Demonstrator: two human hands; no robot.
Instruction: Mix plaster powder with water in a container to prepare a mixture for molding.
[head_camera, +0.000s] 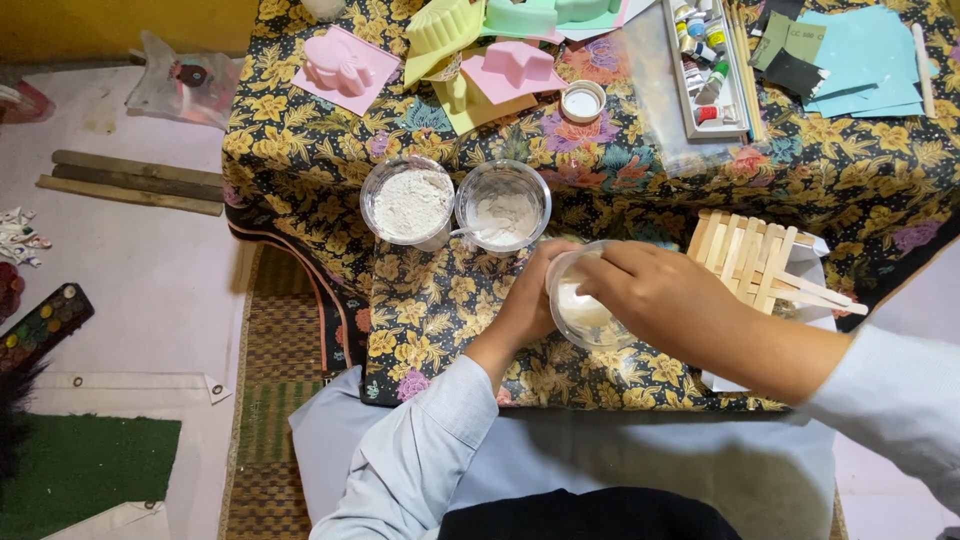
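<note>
Nearest: left hand (530, 305) wraps the near-left side of a clear plastic cup (585, 300), fingers clenched round its wall. Right hand (660, 300) sits over the cup's rim from the right, fingertips dipped into the mouth; fingers look pinched, maybe on a stirrer, but cannot tell what they grip, it is hidden. The cup stands on the counter's (450, 310) flowered cloth, near the front edge, with white paste or powder inside.

Step in hand, as a judgement: working the white stuff inside the cup, stirring or scraping, with the left hand bracing it. The next move calls for a steady brace so the cup doesn't tip, and a clear lift out of the rim.

Just right of the hands: a stack of wooden craft sticks (755, 260). Just beyond: two more clear cups side by side and touching, left cup (408, 203) full of white powder, right cup (503, 210) with white paste and a spoon handle. Farther: small round lid (583, 101), pink mould (338, 65), yellow mould (443, 25), paint tube tray (705, 70), blue paper sheets (865, 60). On the floor, left: watercolour palette (40, 325).
</note>
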